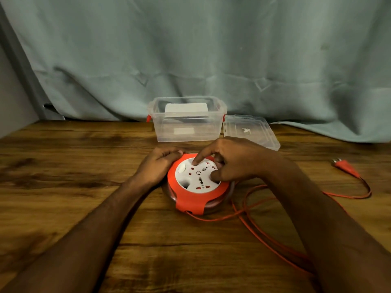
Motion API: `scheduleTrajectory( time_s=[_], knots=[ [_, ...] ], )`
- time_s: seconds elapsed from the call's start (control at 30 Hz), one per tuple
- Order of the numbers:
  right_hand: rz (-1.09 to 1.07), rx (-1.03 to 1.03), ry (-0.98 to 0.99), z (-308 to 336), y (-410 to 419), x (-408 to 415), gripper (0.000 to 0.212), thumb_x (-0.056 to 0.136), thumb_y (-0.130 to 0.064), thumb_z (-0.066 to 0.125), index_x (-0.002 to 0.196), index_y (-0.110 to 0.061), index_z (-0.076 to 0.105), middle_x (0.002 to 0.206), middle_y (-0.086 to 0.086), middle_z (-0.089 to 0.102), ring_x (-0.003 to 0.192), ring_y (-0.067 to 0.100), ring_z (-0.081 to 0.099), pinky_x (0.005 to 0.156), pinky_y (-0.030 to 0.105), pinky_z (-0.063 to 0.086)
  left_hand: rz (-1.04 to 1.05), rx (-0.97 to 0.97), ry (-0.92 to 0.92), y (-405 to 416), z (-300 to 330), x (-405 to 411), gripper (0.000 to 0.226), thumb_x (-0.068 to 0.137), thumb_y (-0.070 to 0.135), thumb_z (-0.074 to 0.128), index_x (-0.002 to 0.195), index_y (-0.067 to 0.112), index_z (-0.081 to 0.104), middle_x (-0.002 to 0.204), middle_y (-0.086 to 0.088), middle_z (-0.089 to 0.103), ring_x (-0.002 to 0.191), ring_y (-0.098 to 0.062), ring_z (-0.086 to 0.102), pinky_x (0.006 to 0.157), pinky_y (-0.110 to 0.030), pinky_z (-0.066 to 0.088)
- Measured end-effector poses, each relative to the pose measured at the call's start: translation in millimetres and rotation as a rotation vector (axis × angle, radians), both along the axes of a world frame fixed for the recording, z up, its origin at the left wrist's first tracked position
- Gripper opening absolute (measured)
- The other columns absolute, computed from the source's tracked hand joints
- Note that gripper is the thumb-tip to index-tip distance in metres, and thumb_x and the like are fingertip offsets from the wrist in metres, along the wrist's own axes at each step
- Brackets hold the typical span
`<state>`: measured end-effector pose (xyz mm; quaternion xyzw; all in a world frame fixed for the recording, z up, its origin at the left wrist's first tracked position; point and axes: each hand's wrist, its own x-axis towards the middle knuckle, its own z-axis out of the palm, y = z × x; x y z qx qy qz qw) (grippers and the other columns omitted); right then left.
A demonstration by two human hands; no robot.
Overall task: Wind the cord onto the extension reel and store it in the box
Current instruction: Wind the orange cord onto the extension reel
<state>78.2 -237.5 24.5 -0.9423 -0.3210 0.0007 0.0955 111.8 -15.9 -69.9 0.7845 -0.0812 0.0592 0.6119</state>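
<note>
A round orange extension reel (197,201) with a white socket face lies flat on the wooden table (63,166) in front of me. My left hand (157,166) grips its left rim. My right hand (232,159) rests on the white face, forefinger and thumb pressing into it. The orange cord (249,210) leaves the reel's front and loops loosely over the table to the right, ending in an orange plug (347,167) at the far right. A clear plastic box (187,119) with red latches stands open behind the reel.
The box's clear lid (251,131) lies flat to the right of the box. A grey-green curtain (211,49) hangs behind the table's back edge. Part of the cord runs under my right forearm toward the table's front right.
</note>
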Motion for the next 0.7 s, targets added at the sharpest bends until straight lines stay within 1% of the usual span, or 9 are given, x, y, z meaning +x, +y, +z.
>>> scheduleTrajectory(
  time_s=[0.1,0.17,0.23,0.3,0.37,0.43,0.5,0.57,0.7],
  knots=[
    [0.006,-0.027,0.043,-0.4,-2.1,1.7,0.049,0.085,-0.030,0.073,0.131,-0.041,0.060,0.071,-0.022,0.048,0.068,-0.003,0.050,0.058,0.018,0.034,-0.010,0.006,-0.006,-0.5,1.7,-1.2,0.033,0.109,0.013,0.059,0.094,0.021,0.087,0.100,-0.012,0.087,0.099,-0.036,0.080,0.102,-0.063,0.060],
    [0.016,-0.046,0.069,-3.1,-2.4,4.0,0.051,0.085,-0.033,0.072,0.133,-0.042,0.057,0.086,-0.026,0.053,0.080,0.000,0.054,0.064,0.018,0.039,-0.017,0.022,-0.012,-0.8,2.8,-2.6,0.033,0.109,0.013,0.058,0.095,0.023,0.086,0.097,-0.008,0.087,0.094,-0.031,0.080,0.098,-0.056,0.060],
    [0.018,-0.051,0.083,-5.5,-4.0,6.7,0.052,0.085,-0.035,0.072,0.134,-0.045,0.056,0.087,-0.029,0.049,0.085,0.001,0.053,0.065,0.016,0.039,-0.034,0.029,-0.024,-1.3,3.3,-3.5,0.034,0.110,0.012,0.057,0.095,0.024,0.085,0.096,-0.005,0.087,0.090,-0.026,0.080,0.095,-0.051,0.061],
    [0.012,-0.047,0.085,-6.1,-6.0,8.4,0.053,0.084,-0.038,0.074,0.133,-0.048,0.056,0.098,-0.027,0.051,0.092,0.002,0.053,0.068,0.016,0.042,-0.041,0.032,-0.033,-2.0,3.7,-4.8,0.035,0.110,0.012,0.057,0.095,0.024,0.086,0.097,-0.006,0.087,0.089,-0.024,0.080,0.093,-0.050,0.061],
    [-0.009,-0.012,0.098,-6.2,-7.8,10.2,0.053,0.080,-0.040,0.077,0.129,-0.049,0.059,0.110,-0.023,0.055,0.098,0.005,0.057,0.075,0.023,0.050,-0.041,0.030,-0.038,-2.5,3.8,-5.1,0.035,0.110,0.013,0.057,0.095,0.024,0.086,0.097,-0.007,0.087,0.090,-0.025,0.081,0.093,-0.050,0.061],
    [-0.029,0.014,0.102,-6.3,-7.5,9.6,0.054,0.075,-0.043,0.081,0.125,-0.048,0.063,0.106,-0.024,0.056,0.097,0.005,0.058,0.079,0.028,0.052,-0.039,0.021,-0.032,-3.0,4.1,-4.8,0.036,0.110,0.013,0.058,0.092,0.025,0.087,0.096,-0.007,0.087,0.090,-0.026,0.081,0.092,-0.049,0.061],
    [-0.048,0.001,0.058,-7.9,-5.8,8.9,0.056,0.069,-0.050,0.083,0.122,-0.046,0.066,0.100,-0.025,0.055,0.093,0.003,0.055,0.073,0.027,0.048,-0.037,-0.001,-0.021,-3.3,4.7,-4.5,0.040,0.109,0.012,0.059,0.086,0.027,0.088,0.093,-0.005,0.087,0.086,-0.023,0.080,0.089,-0.044,0.060],
    [-0.077,-0.015,0.007,-9.7,-2.9,7.3,0.059,0.063,-0.061,0.082,0.116,-0.041,0.068,0.103,-0.024,0.055,0.091,0.003,0.053,0.067,0.025,0.042,-0.030,-0.024,-0.009,-3.2,5.5,-4.5,0.040,0.108,0.010,0.060,0.084,0.027,0.087,0.089,-0.003,0.086,0.082,-0.018,0.079,0.086,-0.040,0.059],
    [-0.090,-0.049,-0.056,-12.1,1.9,5.6,0.058,0.059,-0.072,0.079,0.102,-0.034,0.069,0.088,-0.020,0.053,0.081,0.006,0.052,0.058,0.023,0.035,-0.028,-0.033,-0.008,-3.6,5.6,-4.2,0.035,0.107,0.009,0.060,0.089,0.024,0.086,0.087,-0.001,0.086,0.079,-0.015,0.079,0.087,-0.040,0.059]
  ],
)
